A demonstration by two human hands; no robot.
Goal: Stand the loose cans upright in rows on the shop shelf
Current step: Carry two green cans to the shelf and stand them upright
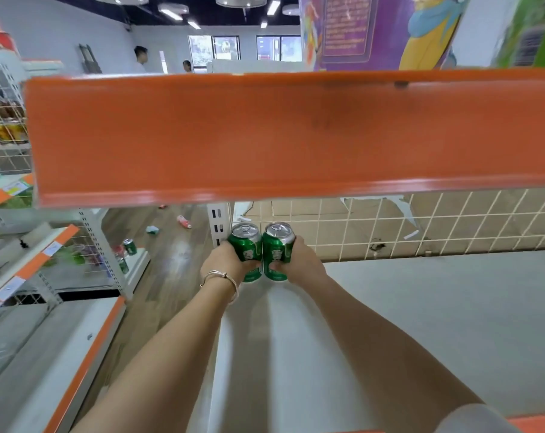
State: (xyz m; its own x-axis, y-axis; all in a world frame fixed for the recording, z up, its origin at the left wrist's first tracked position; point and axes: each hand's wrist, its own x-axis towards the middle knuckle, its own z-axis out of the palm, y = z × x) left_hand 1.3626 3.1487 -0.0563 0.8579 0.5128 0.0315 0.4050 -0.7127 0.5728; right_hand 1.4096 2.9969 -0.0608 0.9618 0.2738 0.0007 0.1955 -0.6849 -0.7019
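Two green cans stand upright side by side at the back left corner of the grey shelf (421,307), touching each other. My left hand (225,260) grips the left can (245,245) from its left side. The right can (278,243) is gripped by my right hand (302,260) from its right side. Both silver tops with pull tabs face up. A wire mesh back panel (421,223) rises just behind the cans.
An orange shelf edge (296,135) hangs above and close to the cans. Left of the shelf lies the aisle floor with scattered items (183,220). More green cans (129,246) stand on a low shelf at the left. Two people stand far back.
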